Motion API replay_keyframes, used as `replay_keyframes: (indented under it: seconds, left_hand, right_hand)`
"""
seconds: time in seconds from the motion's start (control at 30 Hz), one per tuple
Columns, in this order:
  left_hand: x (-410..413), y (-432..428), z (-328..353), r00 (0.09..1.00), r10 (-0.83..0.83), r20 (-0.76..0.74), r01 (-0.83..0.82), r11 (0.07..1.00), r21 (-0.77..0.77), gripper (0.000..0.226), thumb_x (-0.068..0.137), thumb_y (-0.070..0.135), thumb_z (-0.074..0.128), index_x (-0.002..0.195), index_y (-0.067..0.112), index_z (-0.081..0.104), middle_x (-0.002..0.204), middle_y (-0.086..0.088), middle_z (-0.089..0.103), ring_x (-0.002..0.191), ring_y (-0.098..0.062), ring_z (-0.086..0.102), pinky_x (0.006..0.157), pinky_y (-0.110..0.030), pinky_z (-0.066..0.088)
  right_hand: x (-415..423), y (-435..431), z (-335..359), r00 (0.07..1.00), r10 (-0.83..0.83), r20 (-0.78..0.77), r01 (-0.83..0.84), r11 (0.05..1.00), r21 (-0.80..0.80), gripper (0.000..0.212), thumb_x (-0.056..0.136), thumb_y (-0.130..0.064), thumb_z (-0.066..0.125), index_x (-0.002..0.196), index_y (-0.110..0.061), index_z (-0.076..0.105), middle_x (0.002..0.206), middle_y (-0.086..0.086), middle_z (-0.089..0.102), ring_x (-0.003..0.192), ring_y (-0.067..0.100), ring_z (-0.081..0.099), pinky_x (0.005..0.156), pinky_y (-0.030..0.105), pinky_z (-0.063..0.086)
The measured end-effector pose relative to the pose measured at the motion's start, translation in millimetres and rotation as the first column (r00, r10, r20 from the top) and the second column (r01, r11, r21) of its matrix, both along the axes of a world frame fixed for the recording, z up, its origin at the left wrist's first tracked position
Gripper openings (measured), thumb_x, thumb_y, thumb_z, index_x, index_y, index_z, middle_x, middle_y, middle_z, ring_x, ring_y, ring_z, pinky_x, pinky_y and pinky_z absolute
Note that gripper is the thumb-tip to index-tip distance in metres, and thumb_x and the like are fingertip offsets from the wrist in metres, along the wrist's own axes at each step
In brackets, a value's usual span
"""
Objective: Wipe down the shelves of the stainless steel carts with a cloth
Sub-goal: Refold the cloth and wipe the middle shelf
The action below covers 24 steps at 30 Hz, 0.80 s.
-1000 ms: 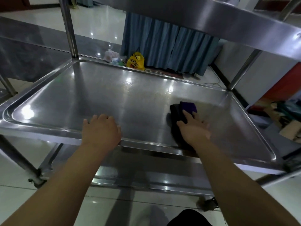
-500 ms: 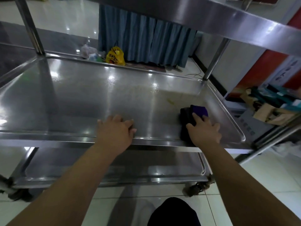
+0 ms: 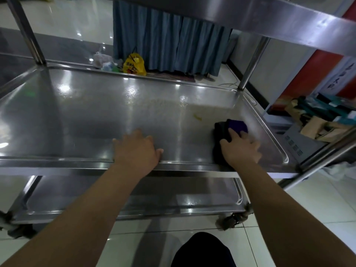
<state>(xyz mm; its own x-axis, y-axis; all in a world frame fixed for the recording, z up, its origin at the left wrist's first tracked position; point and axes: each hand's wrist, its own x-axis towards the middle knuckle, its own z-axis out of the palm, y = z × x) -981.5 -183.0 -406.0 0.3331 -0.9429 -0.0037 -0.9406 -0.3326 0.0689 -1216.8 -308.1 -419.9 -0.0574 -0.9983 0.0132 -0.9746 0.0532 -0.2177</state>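
Bunched dark cloth (image 3: 221, 134) with purple patch lies under flat right hand (image 3: 241, 149); left hand (image 3: 136, 149) flat on shelf (image 3: 92, 116).

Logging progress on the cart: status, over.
Left hand flat on middle shelf front edge. Right hand pressing cloth near its right end. Yellow scrap lies beyond cloth.

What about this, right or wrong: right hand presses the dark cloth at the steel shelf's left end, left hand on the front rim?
Wrong end. In the head view the right hand presses the black-and-purple cloth at the right end of the middle stainless steel shelf; the left hand is on its front rim.
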Motion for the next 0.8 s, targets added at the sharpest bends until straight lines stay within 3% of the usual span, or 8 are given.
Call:
replay_keyframes:
  seconds: [0.1, 0.23, 0.3, 0.43, 0.53, 0.67, 0.73, 0.8]
  left_hand:
    - [-5, -16, -1, 0.993, -0.116, -0.034, 0.114, 0.992, -0.057, 0.046, 0.089, 0.051, 0.045, 0.112, 0.012, 0.055, 0.118, -0.007, 0.052, 0.112, -0.030, 0.048, 0.091, -0.041, 0.040]
    - [-10, -23, -4, 0.989, -0.129, -0.069, 0.125, 0.991, -0.055, 0.039, 0.090, 0.050, 0.043, 0.112, 0.019, 0.052, 0.109, -0.005, 0.052, 0.100, -0.030, 0.056, 0.082, -0.039, 0.043]
    - [-11, -25, -6, 0.991, -0.134, -0.018, 0.133, 0.990, -0.040, 0.040, 0.091, 0.051, 0.038, 0.115, 0.023, 0.054, 0.109, -0.003, 0.052, 0.099, -0.029, 0.057, 0.082, -0.039, 0.044]
    - [-17, -31, -6, 0.995, -0.097, -0.007, 0.097, 0.994, -0.051, 0.042, 0.090, 0.053, 0.038, 0.111, 0.023, 0.059, 0.108, -0.003, 0.052, 0.099, -0.030, 0.055, 0.082, -0.043, 0.046]
    - [-21, -33, -3, 0.998, -0.059, -0.006, 0.059, 0.998, -0.007, 0.045, 0.091, 0.055, 0.037, 0.109, 0.020, 0.058, 0.109, -0.004, 0.050, 0.101, -0.033, 0.053, 0.087, -0.051, 0.046]
    - [-21, -32, -2, 0.999, -0.047, -0.011, 0.048, 0.999, 0.005, 0.045, 0.090, 0.056, 0.037, 0.111, 0.022, 0.055, 0.115, -0.002, 0.047, 0.104, -0.032, 0.052, 0.089, -0.052, 0.046]
    - [-20, -32, -1, 0.999, -0.036, -0.022, 0.036, 0.999, -0.001, 0.044, 0.089, 0.057, 0.038, 0.110, 0.022, 0.056, 0.112, -0.002, 0.047, 0.104, -0.032, 0.052, 0.089, -0.052, 0.046]
    - [-22, -31, 0, 0.999, -0.031, -0.022, 0.030, 0.999, -0.011, 0.043, 0.089, 0.056, 0.040, 0.108, 0.022, 0.057, 0.110, -0.003, 0.048, 0.105, -0.033, 0.051, 0.090, -0.052, 0.045]
  right_hand:
    - [21, 12, -7, 0.964, 0.266, -0.014, -0.266, 0.962, -0.062, 0.056, 0.086, -0.052, 0.037, 0.140, -0.051, 0.023, 0.154, -0.009, 0.022, 0.124, 0.034, 0.026, 0.096, 0.044, 0.032]
    - [5, -3, -6, 0.824, 0.565, -0.041, -0.566, 0.823, -0.047, 0.053, 0.087, -0.053, 0.041, 0.138, -0.056, 0.026, 0.153, -0.014, 0.023, 0.122, 0.027, 0.031, 0.100, 0.038, 0.032]
    - [-10, -30, -2, 0.882, 0.468, -0.055, -0.469, 0.883, -0.012, 0.052, 0.090, -0.049, 0.041, 0.139, -0.054, 0.024, 0.153, -0.014, 0.022, 0.121, 0.030, 0.031, 0.097, 0.039, 0.032]
    - [8, -68, 7, 0.998, 0.060, -0.005, -0.060, 0.998, 0.030, 0.056, 0.091, -0.047, 0.034, 0.145, -0.040, 0.021, 0.153, 0.003, 0.019, 0.126, 0.040, 0.025, 0.098, 0.047, 0.027]
    - [66, -57, 5, 0.971, 0.240, -0.006, -0.240, 0.971, 0.001, 0.056, 0.088, -0.051, 0.034, 0.143, -0.042, 0.024, 0.154, 0.001, 0.020, 0.129, 0.041, 0.025, 0.101, 0.048, 0.026]
    - [91, -39, -9, 0.716, 0.698, -0.005, -0.697, 0.716, -0.031, 0.056, 0.083, -0.055, 0.035, 0.138, -0.052, 0.024, 0.152, -0.011, 0.022, 0.118, 0.029, 0.032, 0.092, 0.039, 0.033]
    - [70, -64, -4, 0.763, 0.645, 0.037, -0.643, 0.764, -0.052, 0.053, 0.086, -0.050, 0.041, 0.137, -0.051, 0.029, 0.151, -0.012, 0.026, 0.118, 0.029, 0.035, 0.097, 0.039, 0.034]
    - [40, -91, 1, 0.924, 0.381, 0.026, -0.381, 0.924, -0.021, 0.052, 0.088, -0.045, 0.040, 0.140, -0.046, 0.030, 0.151, -0.006, 0.026, 0.123, 0.035, 0.035, 0.099, 0.044, 0.032]
